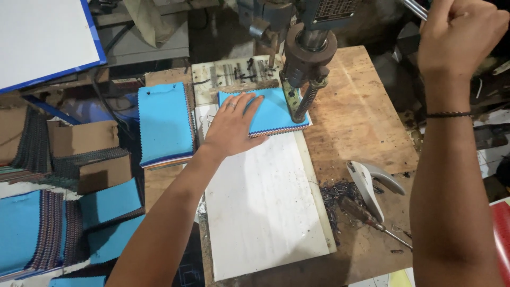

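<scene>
Right hand (461, 33) up in top right corner, fist shut tight on metal lever (413, 7). Left hand (234, 127) nearer, flat and open on blue cloth stack (273, 111) mid-frame, pressing. Stack lies sideways; right end sits under drill press (308, 48).

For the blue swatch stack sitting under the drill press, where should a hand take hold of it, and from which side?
Best held flat from above at its left half, coming from the front-left, as the left hand does. The blue swatch stack lies flat on the white board, and the drill press head and spring post stand over its right edge, so that side seems blocked. The right hand grips the lever above.
</scene>
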